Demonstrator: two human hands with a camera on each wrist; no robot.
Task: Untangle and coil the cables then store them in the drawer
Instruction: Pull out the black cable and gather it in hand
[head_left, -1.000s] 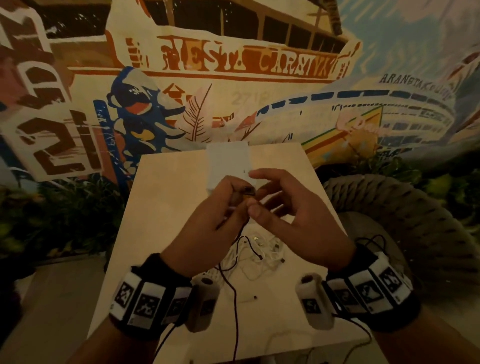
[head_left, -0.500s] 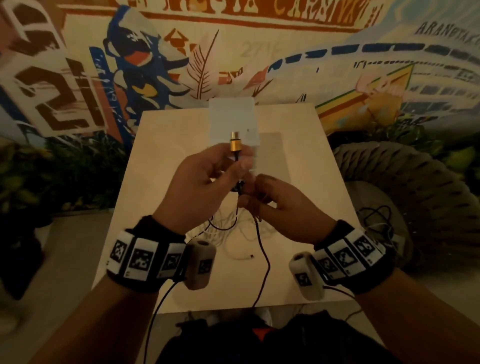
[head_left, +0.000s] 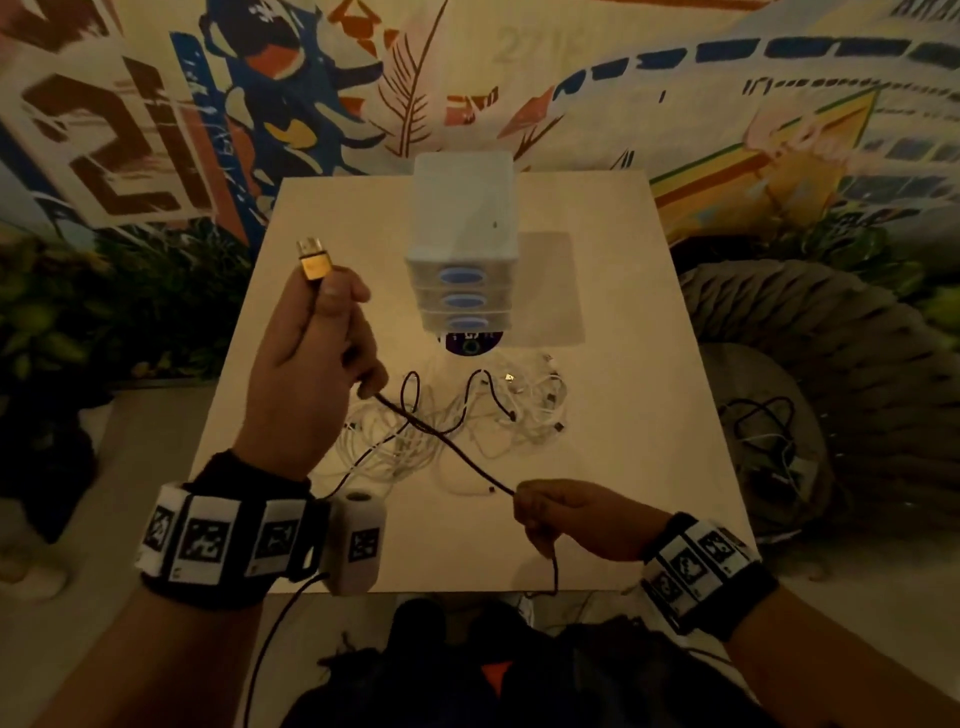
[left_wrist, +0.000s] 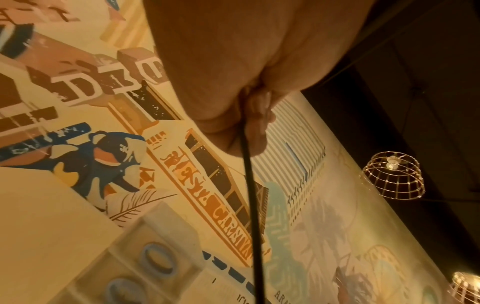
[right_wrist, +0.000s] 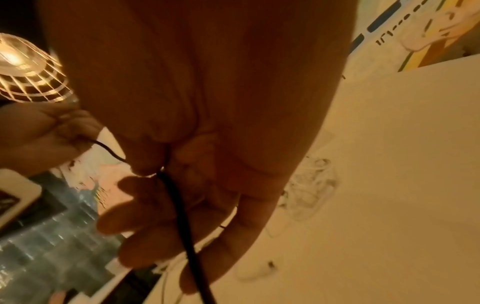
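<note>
My left hand (head_left: 311, 358) is raised over the table's left side and grips a black cable (head_left: 447, 441) just below its gold plug (head_left: 314, 260), which sticks up above the fist. The cable runs taut down to my right hand (head_left: 556, 514), which pinches it near the front edge and lets the rest hang off the table. In the left wrist view the black cable (left_wrist: 250, 195) leaves the curled fingers (left_wrist: 255, 115). The right wrist view shows the cable (right_wrist: 182, 222) passing through the pinch. A tangle of white cables (head_left: 457, 421) lies mid-table. A small white drawer unit (head_left: 462, 244) stands behind, drawers closed.
The pale wooden table (head_left: 649, 415) has bare room to the right and front. A round dark sticker (head_left: 470, 343) lies below the drawer unit. A woven chair (head_left: 831, 364) with more loose cables (head_left: 769, 431) stands to the right. A painted mural wall rises behind.
The hands have drawn apart: the left went up and left with the gold plug, the right slid down the black cable toward the front edge, pulling it straight. The head tilted down.
</note>
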